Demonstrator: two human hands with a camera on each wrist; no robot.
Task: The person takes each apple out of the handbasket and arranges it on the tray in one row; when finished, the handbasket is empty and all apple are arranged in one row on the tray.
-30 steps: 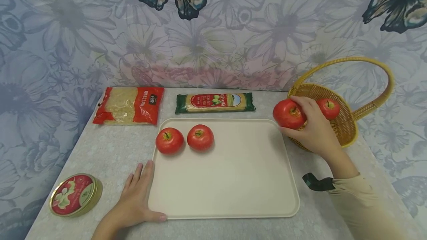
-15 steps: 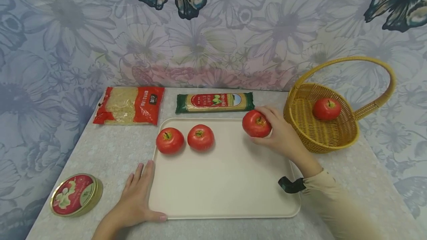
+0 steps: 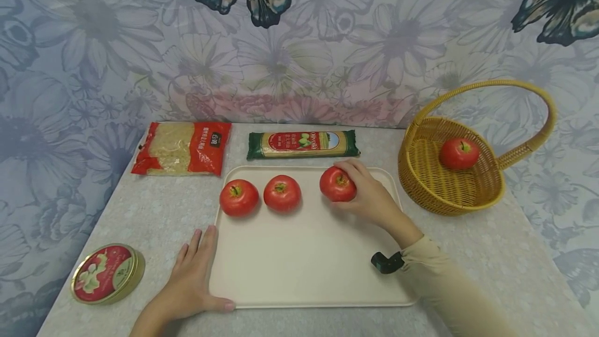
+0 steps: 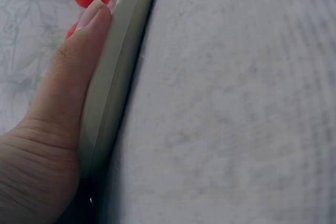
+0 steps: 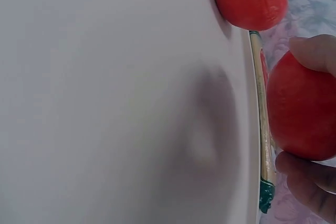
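We note one lone tomato (image 3: 459, 153) in the wicker basket (image 3: 427, 177), a pair of tomatoes (image 3: 239, 198) on the tray (image 3: 299, 259), far left; right hand (image 3: 372, 197) grasps another tomato (image 3: 338, 184) in its fingers above the tray; left hand (image 3: 187, 281), fingers spread, touches the tray's rim; pale surface (image 3: 482, 264), flowered wall (image 3: 351, 61) behind

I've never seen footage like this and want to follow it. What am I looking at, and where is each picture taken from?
No robot here: a person works bare-handed. The wide picture comes from a head camera, the close-ups from one on each wrist. The left hand rests against the edge of a pale tray. The right hand grips a red fruit above it. Two more red fruits sit on the tray; another lies in the yellow basket. Also on the table: a red packet, a green-ended packet and a round tin.
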